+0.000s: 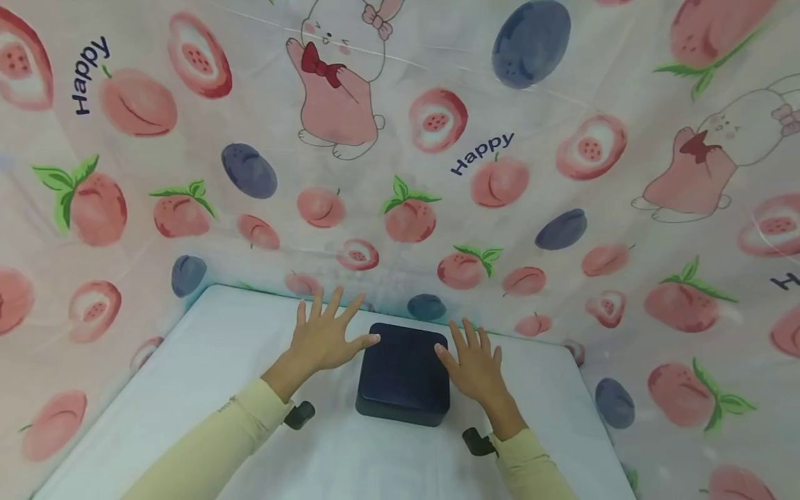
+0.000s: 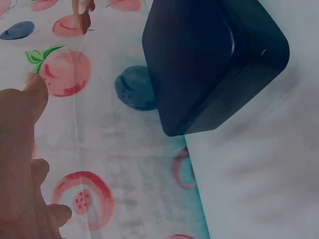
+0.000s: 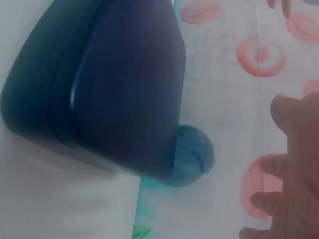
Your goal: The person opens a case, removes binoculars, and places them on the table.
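A dark navy box with rounded corners lies on the white table, its flat top facing up. A seam runs round its side in the right wrist view, where the box fills the left part. My left hand is at the box's left with fingers spread, the thumb tip over the far left corner in the head view. On the other side my right hand is also spread, its thumb at the right edge. Both wrist views show a gap between hand and box. Neither hand holds anything.
The white tabletop ends at a wall of curtain cloth printed with peaches and rabbits, which also runs down both sides. A small black device sits at the left wrist, another black device at the right.
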`<action>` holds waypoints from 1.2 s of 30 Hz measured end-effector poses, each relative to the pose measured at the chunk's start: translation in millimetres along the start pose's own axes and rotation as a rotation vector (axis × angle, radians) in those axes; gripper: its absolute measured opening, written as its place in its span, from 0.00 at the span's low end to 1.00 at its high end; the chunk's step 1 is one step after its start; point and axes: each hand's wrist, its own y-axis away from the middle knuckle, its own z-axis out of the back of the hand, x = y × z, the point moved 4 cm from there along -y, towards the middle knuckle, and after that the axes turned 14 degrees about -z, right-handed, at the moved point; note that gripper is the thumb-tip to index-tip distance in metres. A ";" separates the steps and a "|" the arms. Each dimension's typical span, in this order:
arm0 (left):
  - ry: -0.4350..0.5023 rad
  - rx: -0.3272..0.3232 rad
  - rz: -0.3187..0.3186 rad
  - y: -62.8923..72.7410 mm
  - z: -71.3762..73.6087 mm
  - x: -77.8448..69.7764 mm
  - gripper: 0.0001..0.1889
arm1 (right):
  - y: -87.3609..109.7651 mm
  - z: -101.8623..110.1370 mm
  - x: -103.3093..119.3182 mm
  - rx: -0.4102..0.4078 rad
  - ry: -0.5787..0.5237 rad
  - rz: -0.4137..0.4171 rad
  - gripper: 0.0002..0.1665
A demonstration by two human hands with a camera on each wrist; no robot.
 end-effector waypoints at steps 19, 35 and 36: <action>0.047 0.011 0.003 -3.9 -36.8 6.3 0.49 | 3.9 -19.1 -10.7 0.052 0.012 -0.062 0.44; 0.234 0.013 0.029 -3.8 -76.1 4.3 0.53 | 5.8 -36.8 -20.5 0.100 -0.039 -0.100 0.45; 0.253 0.009 0.031 -4.0 -77.4 3.8 0.53 | 5.9 -38.3 -21.3 0.105 -0.052 -0.099 0.45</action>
